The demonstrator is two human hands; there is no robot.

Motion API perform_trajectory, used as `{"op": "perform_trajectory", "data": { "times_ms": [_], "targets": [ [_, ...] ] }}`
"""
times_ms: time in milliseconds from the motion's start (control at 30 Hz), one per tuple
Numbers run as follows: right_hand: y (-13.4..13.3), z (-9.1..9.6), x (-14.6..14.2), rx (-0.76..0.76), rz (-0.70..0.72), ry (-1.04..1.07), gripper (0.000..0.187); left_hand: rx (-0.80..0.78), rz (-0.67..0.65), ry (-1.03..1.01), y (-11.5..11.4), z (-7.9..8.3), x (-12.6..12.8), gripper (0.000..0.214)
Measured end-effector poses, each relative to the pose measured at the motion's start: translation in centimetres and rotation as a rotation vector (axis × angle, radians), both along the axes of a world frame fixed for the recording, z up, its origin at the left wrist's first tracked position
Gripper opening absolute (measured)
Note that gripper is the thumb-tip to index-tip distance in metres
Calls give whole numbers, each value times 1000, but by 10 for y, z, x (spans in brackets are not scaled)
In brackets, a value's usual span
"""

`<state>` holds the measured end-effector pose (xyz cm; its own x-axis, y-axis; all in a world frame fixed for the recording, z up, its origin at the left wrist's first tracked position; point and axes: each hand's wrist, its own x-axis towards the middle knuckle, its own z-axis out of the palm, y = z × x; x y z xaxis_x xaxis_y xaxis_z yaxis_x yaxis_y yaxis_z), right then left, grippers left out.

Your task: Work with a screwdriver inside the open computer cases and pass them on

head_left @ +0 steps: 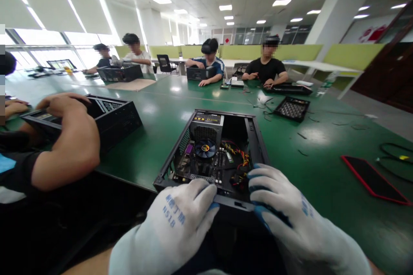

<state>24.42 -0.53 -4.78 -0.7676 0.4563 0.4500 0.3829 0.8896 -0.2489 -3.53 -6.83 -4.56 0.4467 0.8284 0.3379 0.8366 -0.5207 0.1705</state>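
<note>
An open black computer case (259, 144) lies on its side on the green table right before me. Inside it are a round black cooling fan (205, 149), a power supply (208, 119) at the far left and red, yellow and black cables (244, 160) along the right. My left hand (180, 219), in a white glove with blue print, grips the near edge, fingers over the top and thumb on the front. At the near right corner, my gloved right hand (284, 210) holds the case with its fingers over the edge. The blue-coated fingertips are partly hidden.
On the left, a co-worker's arm (69, 150) reaches into another black case (119, 122). A red-edged black panel (376, 179) and a black cable (392, 150) lie on the right. A black tray-like part (293, 108) sits beyond. Several people work across the green table (155, 116).
</note>
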Motion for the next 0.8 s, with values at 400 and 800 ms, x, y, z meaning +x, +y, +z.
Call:
{"op": "perform_trajectory", "data": {
  "times_ms": [400, 800],
  "targets": [
    [-30, 14, 22, 6, 0, -117, 24, 138, -42, -8, -23, 1, -6, 21],
    [-15, 32, 34, -106, 18, -275, 44, 91, -20, -6, -26, 3, -6, 20]
  ]
}}
